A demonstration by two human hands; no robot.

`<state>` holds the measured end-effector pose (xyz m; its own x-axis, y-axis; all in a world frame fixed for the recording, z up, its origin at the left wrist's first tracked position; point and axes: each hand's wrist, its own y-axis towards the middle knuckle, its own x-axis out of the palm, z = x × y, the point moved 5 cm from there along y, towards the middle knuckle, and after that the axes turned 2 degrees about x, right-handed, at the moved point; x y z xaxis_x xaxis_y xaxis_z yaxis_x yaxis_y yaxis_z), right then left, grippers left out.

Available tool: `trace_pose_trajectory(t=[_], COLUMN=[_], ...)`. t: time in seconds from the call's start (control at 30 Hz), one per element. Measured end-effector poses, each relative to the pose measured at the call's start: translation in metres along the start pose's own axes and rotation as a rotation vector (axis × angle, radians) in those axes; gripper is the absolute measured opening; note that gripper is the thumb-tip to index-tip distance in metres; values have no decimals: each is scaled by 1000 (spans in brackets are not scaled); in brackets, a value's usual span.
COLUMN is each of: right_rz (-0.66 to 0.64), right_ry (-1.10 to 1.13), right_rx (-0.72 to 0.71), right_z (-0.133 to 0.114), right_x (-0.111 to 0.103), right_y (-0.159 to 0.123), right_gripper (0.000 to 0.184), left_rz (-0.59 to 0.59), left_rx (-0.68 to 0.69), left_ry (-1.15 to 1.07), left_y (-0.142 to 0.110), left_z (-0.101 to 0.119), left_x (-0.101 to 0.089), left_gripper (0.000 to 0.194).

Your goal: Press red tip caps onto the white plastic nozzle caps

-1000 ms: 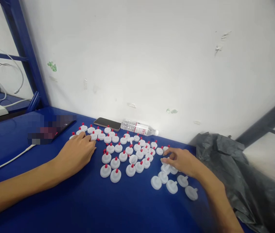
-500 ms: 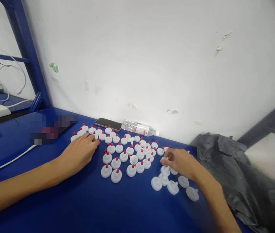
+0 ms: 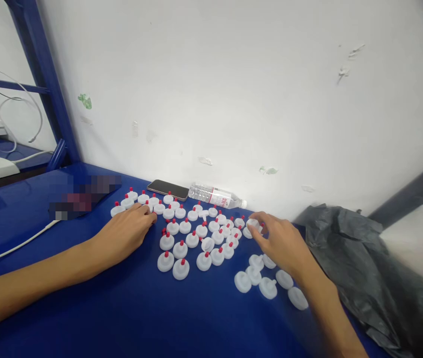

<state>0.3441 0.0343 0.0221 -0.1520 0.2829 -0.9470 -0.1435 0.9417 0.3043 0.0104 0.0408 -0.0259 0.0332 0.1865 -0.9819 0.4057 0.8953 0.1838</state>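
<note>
Between the thumb and fingers of my right hand (image 3: 278,241) is a white round nozzle cap (image 3: 254,224), held over the right end of the red-tipped group. My left hand (image 3: 133,224) rests at the left end of that group, fingers curled together; whatever they may hold is hidden. White nozzle caps with red tips (image 3: 165,261) stand in loose rows between my hands. Several white nozzle caps without red tips (image 3: 268,288) lie below my right hand. Small loose red tips (image 3: 164,231) lie among the rows.
All this lies on a blue tabletop (image 3: 129,318). A phone (image 3: 167,189) and a clear plastic bottle (image 3: 215,196) lie by the wall. A black plastic bag (image 3: 349,258) is at right. At left are a blurred dark object (image 3: 84,199) and a white cable (image 3: 17,250).
My right hand has moved up and left from the untipped caps, carrying one white nozzle cap to the edge of the red-tipped group. My left hand stays nearly in place.
</note>
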Motion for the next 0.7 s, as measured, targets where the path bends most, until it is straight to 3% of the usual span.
trace_pose_trajectory(t=[0.13, 0.37, 0.5, 0.7], right_rz=[74, 227, 237, 193], right_ry=[20, 53, 87, 102], right_rx=[-70, -247, -326, -378], right_z=[-13, -43, -58, -66], right_x=[-1, 0, 3, 7], right_y=[-2, -9, -14, -17], right_gripper=[24, 31, 28, 24], left_rz=[-21, 41, 76, 16], left_rx=[15, 28, 31, 33], left_ry=[40, 10, 28, 21], left_y=[1, 1, 2, 2], left_z=[-3, -4, -4, -4], left_x=[6, 7, 4, 7], left_gripper=[32, 28, 28, 30])
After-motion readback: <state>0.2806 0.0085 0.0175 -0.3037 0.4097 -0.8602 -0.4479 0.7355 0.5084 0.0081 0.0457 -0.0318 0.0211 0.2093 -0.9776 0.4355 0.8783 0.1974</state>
